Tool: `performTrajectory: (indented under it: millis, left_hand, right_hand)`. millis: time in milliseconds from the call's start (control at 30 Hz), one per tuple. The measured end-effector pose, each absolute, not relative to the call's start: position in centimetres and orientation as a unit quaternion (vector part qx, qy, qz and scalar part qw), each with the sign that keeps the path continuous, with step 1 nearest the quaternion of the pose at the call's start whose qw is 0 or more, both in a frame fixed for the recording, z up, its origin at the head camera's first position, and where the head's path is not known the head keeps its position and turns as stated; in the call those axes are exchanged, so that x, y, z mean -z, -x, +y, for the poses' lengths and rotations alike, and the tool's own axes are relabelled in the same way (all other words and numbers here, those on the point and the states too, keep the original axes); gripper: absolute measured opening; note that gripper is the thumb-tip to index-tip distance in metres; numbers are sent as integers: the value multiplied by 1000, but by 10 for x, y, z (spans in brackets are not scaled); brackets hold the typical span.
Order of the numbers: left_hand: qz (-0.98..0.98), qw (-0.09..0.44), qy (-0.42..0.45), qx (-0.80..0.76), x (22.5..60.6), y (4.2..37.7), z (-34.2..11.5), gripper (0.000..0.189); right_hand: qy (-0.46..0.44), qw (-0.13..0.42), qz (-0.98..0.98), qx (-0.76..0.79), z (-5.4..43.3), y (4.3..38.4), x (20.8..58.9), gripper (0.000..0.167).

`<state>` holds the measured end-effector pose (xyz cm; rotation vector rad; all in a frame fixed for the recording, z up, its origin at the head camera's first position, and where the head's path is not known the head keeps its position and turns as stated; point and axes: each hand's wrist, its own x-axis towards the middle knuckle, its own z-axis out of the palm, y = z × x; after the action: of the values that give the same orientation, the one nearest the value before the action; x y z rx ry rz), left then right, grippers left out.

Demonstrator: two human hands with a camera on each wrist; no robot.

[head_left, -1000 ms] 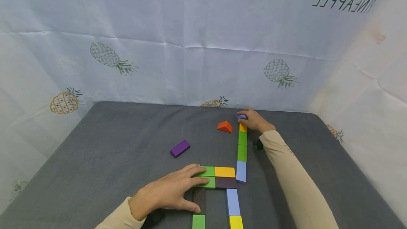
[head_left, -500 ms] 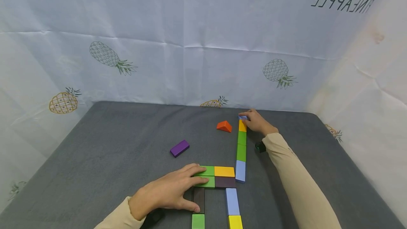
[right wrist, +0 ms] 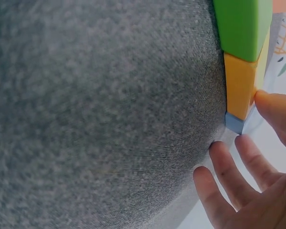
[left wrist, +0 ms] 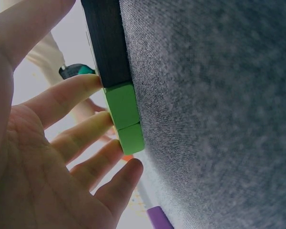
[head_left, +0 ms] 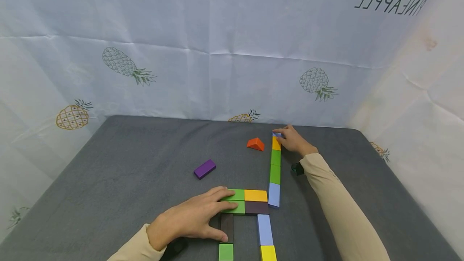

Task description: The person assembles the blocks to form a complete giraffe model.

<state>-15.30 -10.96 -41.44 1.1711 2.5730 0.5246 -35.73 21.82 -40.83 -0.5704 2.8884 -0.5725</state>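
Observation:
My left hand (head_left: pixel 195 212) lies with spread fingers over the paired green blocks (head_left: pixel 237 208), its thumb on a dark block (head_left: pixel 227 228). In the left wrist view its fingertips touch the side of the green blocks (left wrist: pixel 123 107) and the dark block (left wrist: pixel 107 43). At the far end of a straight row, my right hand (head_left: pixel 293 140) reaches over a blue block (head_left: pixel 277 134). The right wrist view has the thumb against an orange-yellow block (right wrist: pixel 239 86), with a fingertip right at the end of the blue block (right wrist: pixel 235 123); the other fingers are spread loosely.
Two green blocks (head_left: pixel 276 166) and a light blue block (head_left: pixel 274 195) continue the row toward me. A purple block (head_left: pixel 204 169) and a red-orange wedge (head_left: pixel 255 144) lie loose to its left. A pineapple-print curtain (head_left: pixel 217 51) hangs behind the grey table (head_left: pixel 127 164).
The right hand has shifted slightly right, and the far blue block has moved right with it, in line with the row. The left hand has stayed put.

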Motion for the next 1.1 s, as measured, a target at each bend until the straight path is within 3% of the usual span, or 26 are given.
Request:
performTrajectory:
  millis: [700, 1100]
  left_hand:
    - [883, 114, -415, -185, 415, 152, -110, 69]
    - [885, 120, -410, -186, 414, 152, -110, 69]
  right_hand:
    - [199, 32, 956, 214, 217, 352, 407, 39]
    - [221, 68, 947, 222, 194, 344, 395, 45]
